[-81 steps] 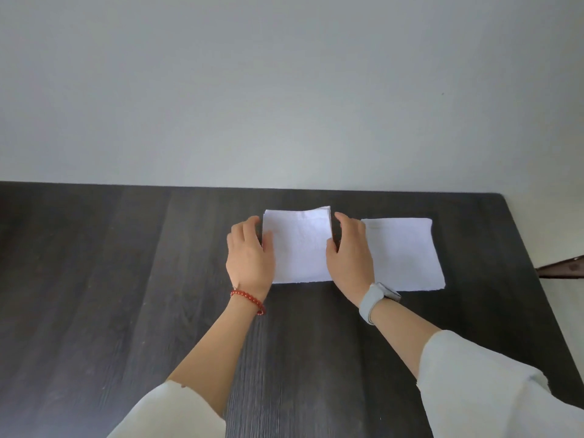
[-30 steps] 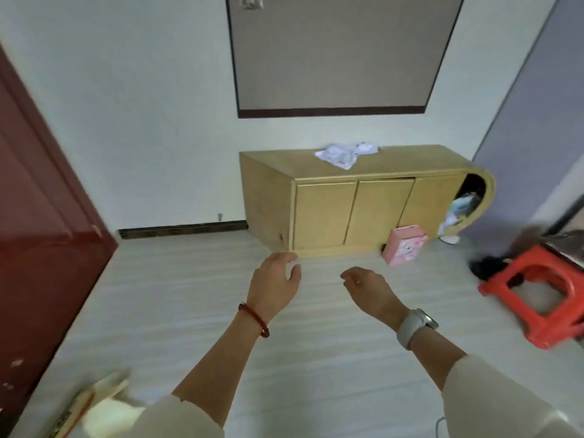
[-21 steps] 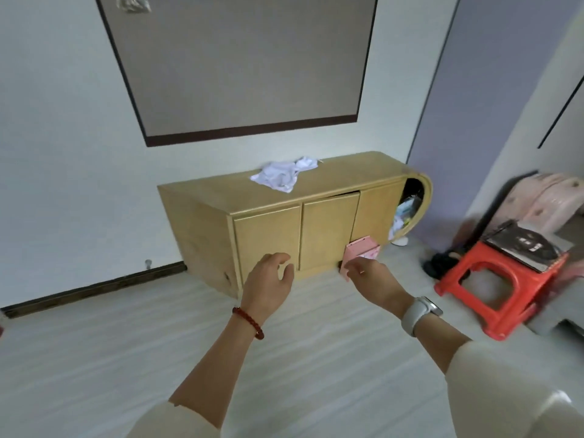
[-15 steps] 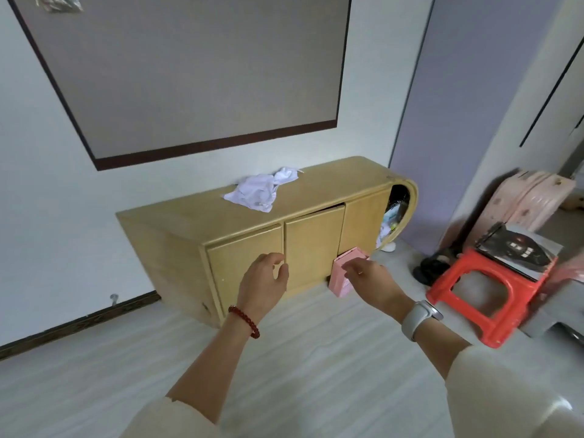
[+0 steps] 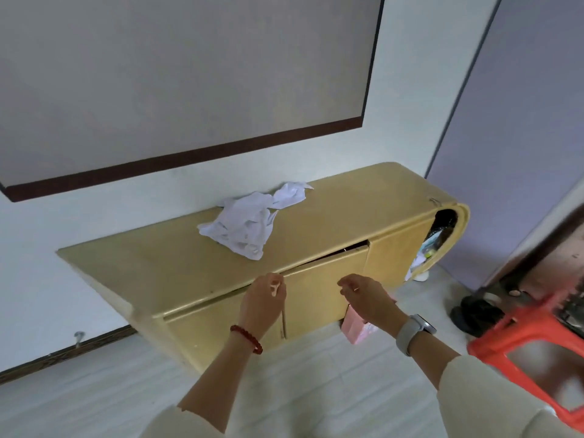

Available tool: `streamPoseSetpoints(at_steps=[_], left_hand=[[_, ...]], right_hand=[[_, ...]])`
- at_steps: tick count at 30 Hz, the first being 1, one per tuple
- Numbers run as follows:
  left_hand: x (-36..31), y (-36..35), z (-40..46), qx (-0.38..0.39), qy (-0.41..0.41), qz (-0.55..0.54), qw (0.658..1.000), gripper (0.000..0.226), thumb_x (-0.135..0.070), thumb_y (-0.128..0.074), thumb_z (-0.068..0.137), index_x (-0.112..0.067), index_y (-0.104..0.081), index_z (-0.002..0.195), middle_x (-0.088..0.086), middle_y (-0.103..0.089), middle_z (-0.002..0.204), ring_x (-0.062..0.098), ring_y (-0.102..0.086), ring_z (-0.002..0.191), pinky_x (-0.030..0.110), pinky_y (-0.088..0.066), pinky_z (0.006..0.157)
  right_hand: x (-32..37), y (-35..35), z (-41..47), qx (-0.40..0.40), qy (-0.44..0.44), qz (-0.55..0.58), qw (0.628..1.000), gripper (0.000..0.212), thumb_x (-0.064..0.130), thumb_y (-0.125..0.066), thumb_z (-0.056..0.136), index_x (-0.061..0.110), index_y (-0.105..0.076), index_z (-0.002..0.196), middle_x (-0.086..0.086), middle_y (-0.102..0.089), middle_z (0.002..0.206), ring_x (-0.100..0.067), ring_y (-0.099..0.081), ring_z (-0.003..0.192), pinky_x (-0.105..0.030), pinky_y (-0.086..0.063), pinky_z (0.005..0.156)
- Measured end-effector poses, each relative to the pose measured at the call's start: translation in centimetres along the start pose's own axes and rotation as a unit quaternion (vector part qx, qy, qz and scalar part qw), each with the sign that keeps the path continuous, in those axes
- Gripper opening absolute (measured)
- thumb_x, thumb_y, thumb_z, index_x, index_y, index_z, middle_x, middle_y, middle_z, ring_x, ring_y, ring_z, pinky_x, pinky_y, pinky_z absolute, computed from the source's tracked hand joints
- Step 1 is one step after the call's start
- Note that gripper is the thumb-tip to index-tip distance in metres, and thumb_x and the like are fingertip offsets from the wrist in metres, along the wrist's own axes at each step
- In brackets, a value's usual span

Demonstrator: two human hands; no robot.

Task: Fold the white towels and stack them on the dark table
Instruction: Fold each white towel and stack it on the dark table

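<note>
A low yellow wooden cabinet (image 5: 177,267) stands against the white wall, one door ajar; a pink box (image 5: 357,327) leans at its foot; a red plastic stool (image 5: 518,339) stands right.

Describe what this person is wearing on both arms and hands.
The left hand has a red beaded bracelet at the wrist. The right hand has a pale grey smartwatch on a matching band. Both forearms are bare below loose cream sleeves.
</note>
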State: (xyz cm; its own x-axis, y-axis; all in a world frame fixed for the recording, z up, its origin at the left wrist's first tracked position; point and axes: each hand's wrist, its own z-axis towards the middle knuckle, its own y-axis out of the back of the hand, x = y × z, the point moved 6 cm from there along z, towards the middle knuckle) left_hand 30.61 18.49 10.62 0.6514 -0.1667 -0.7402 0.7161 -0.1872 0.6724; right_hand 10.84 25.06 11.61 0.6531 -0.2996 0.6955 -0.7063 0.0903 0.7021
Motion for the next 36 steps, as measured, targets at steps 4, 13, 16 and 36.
streamPoseSetpoints(at_steps=[4, 13, 16, 36], left_hand=[[2.7, -1.1, 6.2, -0.010, 0.059, 0.005, 0.998, 0.021, -0.014, -0.053, 0.090, -0.009, -0.062, 0.108, 0.005, -0.063, 0.105, 0.019, -0.060, 0.095, 0.026, -0.045, 0.084], [10.0, -7.0, 22.0, -0.023, 0.147, 0.170, 0.974, 0.040, -0.021, -0.051, 0.087, -0.014, -0.049, 0.127, 0.006, -0.047, 0.130, 0.025, -0.042, 0.117, 0.035, -0.036, 0.095], [12.0, -8.3, 25.9, -0.021, 0.158, 0.268, 0.950, 0.045, -0.024, -0.050, 0.085, -0.018, -0.043, 0.129, 0.003, -0.041, 0.133, 0.024, -0.034, 0.124, 0.037, -0.028, 0.098], [2.1, 10.0, 35.0, -0.291, -0.011, -0.029, 0.956, 0.021, -0.007, -0.045, 0.083, -0.009, -0.064, 0.091, -0.011, -0.062, 0.088, -0.004, -0.055, 0.083, 0.003, -0.038, 0.074]], right_hand=[[-0.4, -2.3, 8.1, 0.057, -0.001, 0.000, 0.998, 0.024, 0.010, -0.046, 0.091, 0.010, -0.066, 0.106, -0.007, -0.069, 0.101, -0.023, -0.063, 0.097, -0.033, -0.047, 0.089], [-1.7, -7.2, 24.7, 0.123, 0.012, -0.002, 0.992, 0.024, 0.009, -0.047, 0.091, 0.009, -0.066, 0.105, -0.005, -0.070, 0.096, -0.019, -0.062, 0.086, -0.023, -0.043, 0.073], [-1.7, -8.4, 29.7, 0.143, 0.009, -0.008, 0.990, 0.023, 0.010, -0.047, 0.091, 0.013, -0.066, 0.104, -0.005, -0.071, 0.095, -0.020, -0.064, 0.085, -0.026, -0.047, 0.075], [18.4, -7.6, 43.6, 0.235, 0.332, 0.014, 0.913, 0.006, 0.018, -0.058, 0.087, 0.016, -0.054, 0.090, 0.007, -0.059, 0.087, -0.017, -0.057, 0.085, -0.027, -0.043, 0.078]])
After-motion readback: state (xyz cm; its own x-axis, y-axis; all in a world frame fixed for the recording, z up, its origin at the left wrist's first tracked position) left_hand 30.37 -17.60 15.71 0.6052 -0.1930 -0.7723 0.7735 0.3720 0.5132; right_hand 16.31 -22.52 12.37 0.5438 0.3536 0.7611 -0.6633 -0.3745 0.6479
